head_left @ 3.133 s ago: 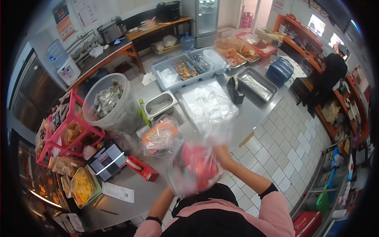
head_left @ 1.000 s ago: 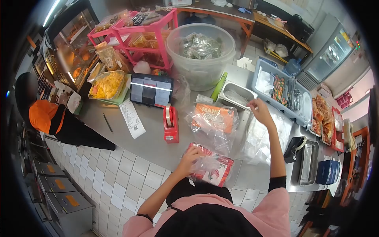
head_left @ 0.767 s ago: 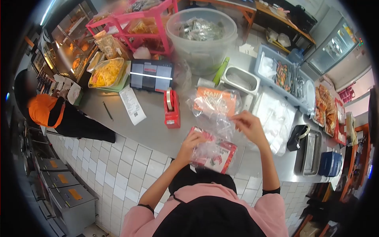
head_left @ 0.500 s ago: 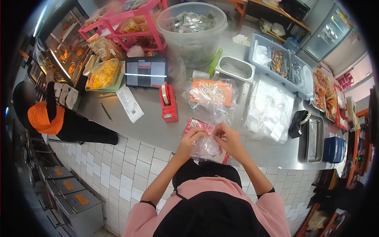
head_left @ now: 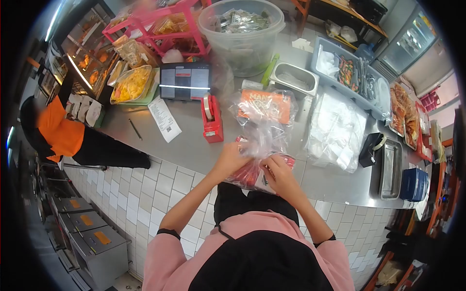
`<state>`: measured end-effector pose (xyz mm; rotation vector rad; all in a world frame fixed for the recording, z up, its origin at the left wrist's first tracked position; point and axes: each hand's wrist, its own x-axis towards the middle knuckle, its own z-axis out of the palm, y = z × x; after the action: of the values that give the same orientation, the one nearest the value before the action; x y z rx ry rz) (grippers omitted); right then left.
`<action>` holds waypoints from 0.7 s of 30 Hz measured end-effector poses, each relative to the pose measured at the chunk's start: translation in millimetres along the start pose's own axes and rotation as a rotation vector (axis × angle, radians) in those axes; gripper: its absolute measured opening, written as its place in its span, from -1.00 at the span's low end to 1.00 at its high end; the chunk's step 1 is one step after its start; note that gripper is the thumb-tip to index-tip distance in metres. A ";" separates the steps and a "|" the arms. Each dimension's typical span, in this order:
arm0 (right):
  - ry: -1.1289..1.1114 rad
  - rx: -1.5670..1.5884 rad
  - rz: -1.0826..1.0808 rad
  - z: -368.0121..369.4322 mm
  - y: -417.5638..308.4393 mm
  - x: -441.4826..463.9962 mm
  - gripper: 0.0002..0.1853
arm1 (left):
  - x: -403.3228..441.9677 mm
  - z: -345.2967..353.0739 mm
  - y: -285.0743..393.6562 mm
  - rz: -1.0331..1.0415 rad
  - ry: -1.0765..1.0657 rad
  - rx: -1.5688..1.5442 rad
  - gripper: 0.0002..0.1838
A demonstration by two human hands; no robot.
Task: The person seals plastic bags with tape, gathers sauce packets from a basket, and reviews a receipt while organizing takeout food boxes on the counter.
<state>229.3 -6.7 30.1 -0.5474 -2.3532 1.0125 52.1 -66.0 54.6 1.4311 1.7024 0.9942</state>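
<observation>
A clear plastic bag (head_left: 250, 175) with a red and white box inside lies at the counter's front edge. My left hand (head_left: 234, 158) is closed on the bag's upper left side, its fingertips partly blurred. On the other side, my right hand (head_left: 280, 172) pinches the plastic near the gathered neck. Just beyond my hands is an orange printed package (head_left: 266, 105) in another clear bag, close to the gathered plastic. A red tape dispenser (head_left: 212, 120) stands to the left of them.
A receipt (head_left: 164, 119), a pen (head_left: 135, 129) and a tablet (head_left: 185, 81) are on the left. White plastic bags (head_left: 336, 130) and a steel tray (head_left: 391, 169) lie right. A large tub (head_left: 241, 46) stands behind. Another person in orange (head_left: 60, 127) is at far left.
The plastic around the red box now stands pulled up and gathered between my hands. My left hand has shifted slightly up. The other person has turned and lowered an arm.
</observation>
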 end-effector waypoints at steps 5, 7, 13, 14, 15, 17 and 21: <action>0.110 0.031 0.205 22.9 -9.9 3.7 -0.82 | 0.0 16.0 -10.5 -0.192 0.170 0.067 -0.66; 0.181 0.091 0.251 27.3 -6.0 2.3 -0.84 | -4.1 24.8 -20.5 -0.134 0.234 0.091 -0.65; 0.320 0.146 0.265 21.7 -5.2 2.0 -0.91 | -10.1 31.3 -45.7 -0.044 0.293 -0.259 -0.59; 0.353 0.153 0.300 20.6 -4.6 2.5 -0.92 | -12.0 29.5 -46.9 -0.077 0.190 -0.425 -0.60; 0.351 0.153 0.298 20.4 -3.0 3.1 -0.92 | -12.9 28.2 -41.4 -0.077 0.193 -0.426 -0.60; 0.327 0.276 0.418 23.4 1.6 3.0 -0.90 | -15.8 24.7 -25.4 -0.124 0.161 -0.225 -0.67; 0.304 0.297 0.408 22.1 13.5 0.1 -0.88 | -13.9 29.9 -40.7 0.181 0.182 0.076 -0.72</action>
<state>218.1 -10.0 7.0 -1.0091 -1.8203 1.3227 61.8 -80.1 5.1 1.6082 1.7796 1.2007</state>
